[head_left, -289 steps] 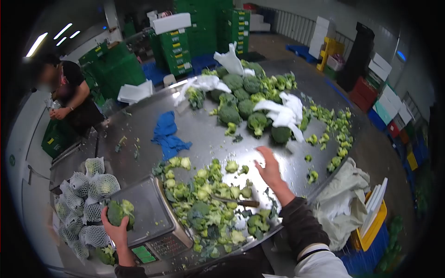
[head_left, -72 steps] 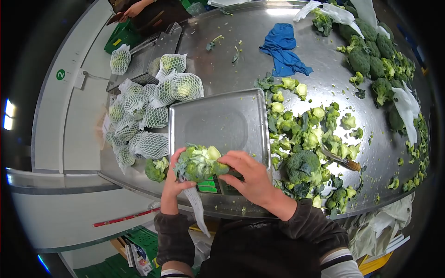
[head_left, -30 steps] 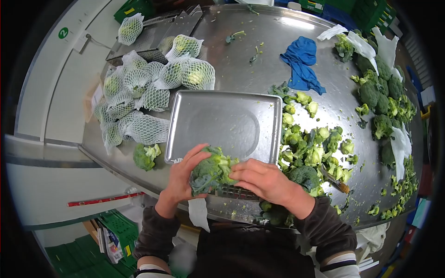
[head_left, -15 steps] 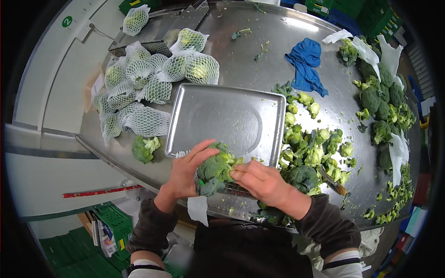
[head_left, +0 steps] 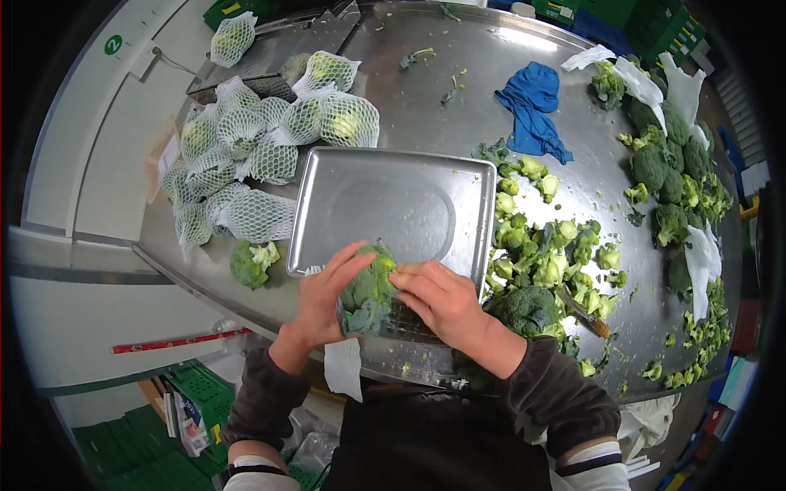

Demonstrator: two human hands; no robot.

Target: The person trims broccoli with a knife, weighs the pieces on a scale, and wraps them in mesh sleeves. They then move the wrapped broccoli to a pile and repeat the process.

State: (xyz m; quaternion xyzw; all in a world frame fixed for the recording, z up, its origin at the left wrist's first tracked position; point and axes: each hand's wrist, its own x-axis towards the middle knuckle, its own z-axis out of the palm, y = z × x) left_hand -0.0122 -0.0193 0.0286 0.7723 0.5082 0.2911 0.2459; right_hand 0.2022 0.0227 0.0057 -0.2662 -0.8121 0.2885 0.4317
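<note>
A broccoli head [head_left: 370, 286] is held between both hands over the near edge of the metal tray [head_left: 393, 204]. My left hand [head_left: 322, 299] wraps around its left side, with the fingers over the top. With thumb and fingers pinched together, my right hand [head_left: 449, 307] grips the right side of the same head, where the stalk end seems to be; what lies under the fingertips is hidden. A bit of leaf hangs below the head. Right of the tray lies a pile of cut stalk pieces [head_left: 548, 266], with a knife [head_left: 585, 315] among them.
Several net-wrapped heads [head_left: 258, 213] are heaped at the left, and a loose broccoli [head_left: 252, 263] lies before them. A blue cloth [head_left: 532, 106] is on the metal table. More broccoli [head_left: 671, 168] and white wrapping [head_left: 700, 266] line the right side. White paper [head_left: 344, 367] hangs at the near edge.
The broccoli head has turned a little in my hands, and its pale stalk shows less. My right hand has moved slightly left. The whole view has shifted a little.
</note>
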